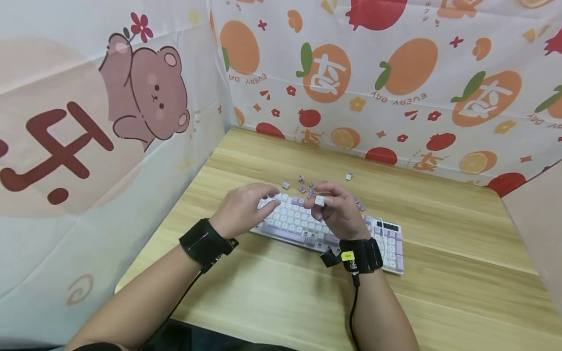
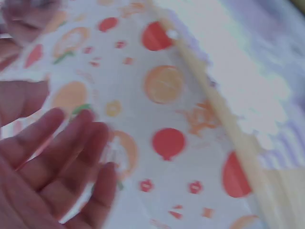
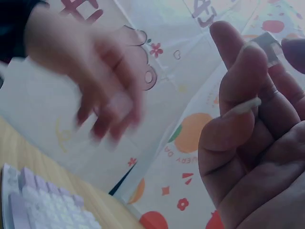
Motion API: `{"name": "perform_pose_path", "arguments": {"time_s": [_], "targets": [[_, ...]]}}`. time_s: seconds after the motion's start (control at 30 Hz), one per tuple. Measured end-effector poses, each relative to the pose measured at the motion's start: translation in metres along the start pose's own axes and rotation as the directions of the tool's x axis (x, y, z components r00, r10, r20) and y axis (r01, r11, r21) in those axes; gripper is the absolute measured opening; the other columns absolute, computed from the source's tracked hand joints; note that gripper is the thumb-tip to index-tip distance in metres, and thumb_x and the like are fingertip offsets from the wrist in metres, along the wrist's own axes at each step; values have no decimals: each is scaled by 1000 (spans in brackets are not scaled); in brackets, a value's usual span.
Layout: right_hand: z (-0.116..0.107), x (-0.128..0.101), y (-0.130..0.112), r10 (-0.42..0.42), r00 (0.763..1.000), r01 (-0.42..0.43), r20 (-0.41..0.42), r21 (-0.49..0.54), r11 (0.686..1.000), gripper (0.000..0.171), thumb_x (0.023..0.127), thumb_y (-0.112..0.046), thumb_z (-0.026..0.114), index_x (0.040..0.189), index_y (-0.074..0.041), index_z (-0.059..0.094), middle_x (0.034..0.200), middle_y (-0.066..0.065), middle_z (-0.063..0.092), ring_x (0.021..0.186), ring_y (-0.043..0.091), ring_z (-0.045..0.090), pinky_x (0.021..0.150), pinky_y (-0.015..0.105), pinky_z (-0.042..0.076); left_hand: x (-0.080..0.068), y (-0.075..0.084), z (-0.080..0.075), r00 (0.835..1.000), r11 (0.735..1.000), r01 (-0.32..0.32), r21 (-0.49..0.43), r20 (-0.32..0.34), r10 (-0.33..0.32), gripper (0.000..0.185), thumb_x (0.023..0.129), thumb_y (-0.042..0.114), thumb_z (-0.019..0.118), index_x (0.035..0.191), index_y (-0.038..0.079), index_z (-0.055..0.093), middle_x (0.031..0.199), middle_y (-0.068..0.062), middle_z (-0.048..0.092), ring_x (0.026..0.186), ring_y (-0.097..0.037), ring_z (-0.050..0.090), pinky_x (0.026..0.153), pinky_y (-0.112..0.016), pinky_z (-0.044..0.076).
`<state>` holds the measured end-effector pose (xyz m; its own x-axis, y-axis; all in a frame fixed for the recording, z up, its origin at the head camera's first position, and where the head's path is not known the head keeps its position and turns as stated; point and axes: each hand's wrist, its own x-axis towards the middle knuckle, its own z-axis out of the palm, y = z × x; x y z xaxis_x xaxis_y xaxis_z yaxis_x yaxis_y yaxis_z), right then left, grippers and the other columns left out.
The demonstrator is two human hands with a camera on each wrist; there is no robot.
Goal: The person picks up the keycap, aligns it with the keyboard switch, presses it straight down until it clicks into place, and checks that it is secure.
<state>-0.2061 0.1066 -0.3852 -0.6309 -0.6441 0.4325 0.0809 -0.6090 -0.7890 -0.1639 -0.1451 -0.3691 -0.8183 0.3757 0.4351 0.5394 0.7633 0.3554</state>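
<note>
My right hand [image 1: 344, 217] is over the middle of a white and lilac keyboard [image 1: 287, 214]. It pinches a small white keycap [image 1: 319, 200] between thumb and fingers; the right wrist view shows this keycap [image 3: 269, 47] too. A thin pale strip [image 3: 243, 107] sticks out between the curled fingers there; its kind is unclear. Above the keyboard's left end, my left hand [image 1: 246, 207] has its fingers apart and loosely bent, with nothing in them. That left hand [image 3: 95, 81] is blurred in the right wrist view. Bare dark switches [image 1: 306, 233] show among the lower keys.
Several loose purple keycaps [image 1: 302, 189] are scattered behind the keyboard, and one pale keycap [image 1: 349, 176] lies farther back. A thin white cable [image 1: 382, 234] crosses the number pad. Printed cloths [image 1: 281, 97] enclose the wooden table [image 1: 461, 253] at the left and back.
</note>
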Motion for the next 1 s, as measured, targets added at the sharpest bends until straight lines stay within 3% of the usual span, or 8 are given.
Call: {"name": "perform_pose_path", "arguments": {"time_s": [0.13,0.27,0.37,0.5,0.6,0.7,0.83,1.0], "targets": [[-1,-4,-5,79,993,-90,-93,-115,989,28,100,-9,48,125,-13,58,90,4,75,64,13,59,66,23,47,9,24,-3,976,976,-183,-119,-139,166,27,89,17,73,114,7,70,102,-5,72,85,-16,66,71,-30,56],[-2,-6,-13,110,984,-141,-142,-233,962,29,99,-7,44,124,-13,59,86,2,72,67,14,58,65,24,48,19,42,4,959,947,-267,-176,-141,244,34,88,19,74,118,5,68,103,-6,70,88,-16,65,76,-27,55],[-3,-10,-18,104,979,-158,-174,-333,930,30,99,-7,46,125,-13,61,92,2,72,71,14,61,64,24,50,27,51,13,961,937,-272,-217,-118,252,34,88,20,74,119,6,67,101,-4,68,90,-14,63,79,-26,54],[-2,-16,-23,111,970,-192,-216,-404,895,38,98,-7,50,136,-6,54,99,2,73,75,14,64,65,26,52,34,56,25,961,922,-273,-275,-116,250,32,88,18,74,117,7,67,97,-2,64,85,-11,60,73,-24,53],[-4,-15,-29,111,972,-192,-206,-429,883,41,98,-6,49,139,2,48,106,3,72,79,15,65,66,27,54,41,56,31,960,909,-277,-312,-123,250,31,88,17,75,117,8,69,94,-1,62,82,-9,57,69,-24,52],[-6,-16,-32,117,974,-194,-195,-442,876,39,98,-6,49,137,0,52,113,3,70,84,16,66,69,28,56,45,57,36,964,901,-265,-344,-121,237,29,87,19,75,114,8,71,92,1,60,81,-8,57,68,-25,52],[-9,-21,-35,135,968,-218,-209,-454,864,34,98,-7,51,131,-8,60,115,4,69,84,16,67,72,30,57,48,58,39,966,916,-256,-308,-126,227,26,87,20,76,109,8,73,89,1,62,79,-10,58,68,-23,52],[-12,-24,-37,129,958,-246,-256,-502,829,32,99,-10,53,130,-5,60,112,8,70,81,20,70,72,35,57,54,57,40,961,931,-268,-249,-134,241,23,85,17,77,106,7,74,89,0,66,80,-10,61,70,-22,53]]}}
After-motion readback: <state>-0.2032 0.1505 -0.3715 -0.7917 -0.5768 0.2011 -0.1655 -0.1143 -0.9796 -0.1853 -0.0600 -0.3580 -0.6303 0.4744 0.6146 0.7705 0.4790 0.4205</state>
